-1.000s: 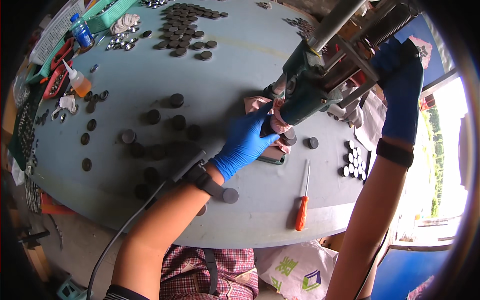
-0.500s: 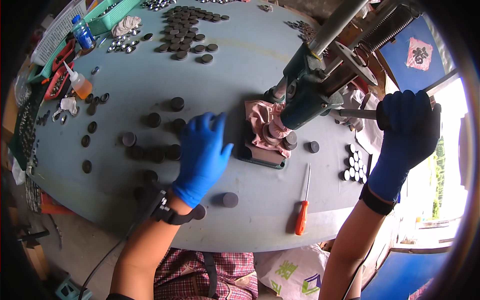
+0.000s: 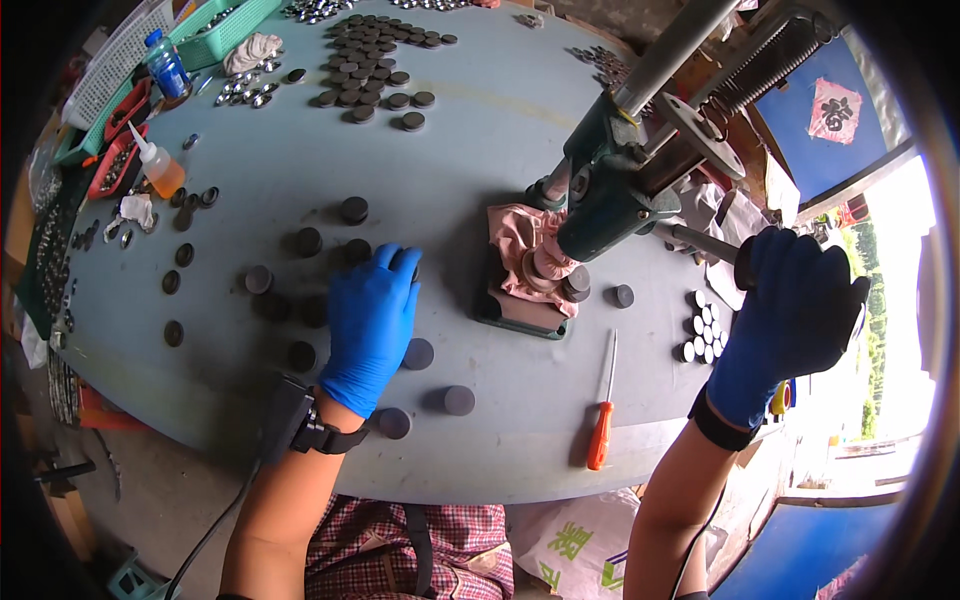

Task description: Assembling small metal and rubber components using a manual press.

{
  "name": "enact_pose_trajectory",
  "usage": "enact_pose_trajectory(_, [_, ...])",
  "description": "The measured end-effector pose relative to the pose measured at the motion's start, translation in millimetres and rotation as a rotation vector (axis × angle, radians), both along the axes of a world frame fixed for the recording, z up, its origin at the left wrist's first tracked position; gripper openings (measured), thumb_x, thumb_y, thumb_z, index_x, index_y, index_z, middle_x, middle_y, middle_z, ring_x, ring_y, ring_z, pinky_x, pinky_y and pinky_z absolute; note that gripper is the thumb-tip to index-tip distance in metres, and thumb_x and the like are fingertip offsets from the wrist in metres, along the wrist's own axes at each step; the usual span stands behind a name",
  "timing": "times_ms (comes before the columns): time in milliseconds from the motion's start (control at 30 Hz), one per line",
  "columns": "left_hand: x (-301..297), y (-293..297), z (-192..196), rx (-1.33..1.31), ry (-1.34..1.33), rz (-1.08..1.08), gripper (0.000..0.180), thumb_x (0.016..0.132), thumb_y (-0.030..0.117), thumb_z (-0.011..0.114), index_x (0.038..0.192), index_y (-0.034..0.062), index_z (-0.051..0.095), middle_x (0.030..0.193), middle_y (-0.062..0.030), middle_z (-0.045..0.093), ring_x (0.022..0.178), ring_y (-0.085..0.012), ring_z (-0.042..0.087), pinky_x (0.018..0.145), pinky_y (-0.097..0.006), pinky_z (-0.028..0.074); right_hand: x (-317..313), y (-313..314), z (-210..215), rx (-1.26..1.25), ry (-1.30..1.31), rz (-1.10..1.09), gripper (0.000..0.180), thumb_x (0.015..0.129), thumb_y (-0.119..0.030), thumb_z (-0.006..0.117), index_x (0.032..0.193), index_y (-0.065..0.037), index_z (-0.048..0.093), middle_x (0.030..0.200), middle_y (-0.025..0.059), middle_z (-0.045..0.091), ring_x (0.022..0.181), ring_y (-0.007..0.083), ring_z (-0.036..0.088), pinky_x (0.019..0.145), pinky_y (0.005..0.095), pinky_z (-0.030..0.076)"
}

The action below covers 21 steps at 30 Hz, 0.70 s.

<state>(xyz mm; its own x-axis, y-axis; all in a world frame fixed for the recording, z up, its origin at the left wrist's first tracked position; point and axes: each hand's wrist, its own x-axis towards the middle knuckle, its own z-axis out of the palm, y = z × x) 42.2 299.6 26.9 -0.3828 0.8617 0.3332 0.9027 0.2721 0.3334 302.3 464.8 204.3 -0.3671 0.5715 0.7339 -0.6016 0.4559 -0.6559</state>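
My left hand, in a blue glove, is over the left-centre table with its fingers drawn together. A dark edge shows at the fingertips, apparently a round disc, mostly hidden. Several dark round discs lie around this hand, some stacked. My right hand, also blue-gloved, wraps round the lever handle of a green hand press. Under the press head, a pink cloth covers the base. Dark discs sit on the cloth beside the pink-wrapped ram.
An orange-handled screwdriver lies near the front edge. White-topped round pieces are grouped at right. More dark discs cover the far table. A glue bottle, blue bottle and green basket stand at left.
My left hand has moved slightly left and toward me, its fingers closing among the discs. My right hand has brought the lever handle lower and nearer.
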Motion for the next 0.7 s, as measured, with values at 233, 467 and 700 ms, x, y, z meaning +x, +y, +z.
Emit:
enact_pose_trajectory(233, [25,36,10,0.254,-0.197,-0.13,0.03,0.083,0.006,0.067,0.112,0.0091,0.061,0.106,-0.0132,0.057,0.086,-0.0363,0.061,0.071,-0.045,0.05,-1,0,2,0.097,-0.023,0.138,0.047,0.104,-0.041,0.021,0.071,-0.011,0.038,0.058,0.0061,0.034,0.051,0.0217,0.029,0.052,0.0376,0.028])
enact_pose_trajectory(467, [38,77,-5,0.412,-0.384,-0.331,0.033,0.082,0.006,0.068,0.114,0.0065,0.059,0.1,-0.0157,0.06,0.087,-0.0365,0.061,0.075,-0.044,0.05,-11,33,37,-0.195,-0.175,0.126,0.037,0.1,-0.035,0.032,0.071,-0.013,0.035,0.059,0.0021,0.026,0.051,0.0188,0.029,0.05,0.0352,0.027])
enact_pose_trajectory(700, [55,89,-3,0.4,-0.529,-0.443,0.047,0.081,0.013,0.075,0.124,0.0065,0.057,0.099,-0.0173,0.065,0.091,-0.036,0.064,0.077,-0.042,0.052,-38,70,63,-0.403,-0.262,-0.171,0.028,0.095,-0.025,0.04,0.069,-0.018,0.035,0.06,-0.0027,0.024,0.05,0.0154,0.027,0.05,0.0317,0.026])
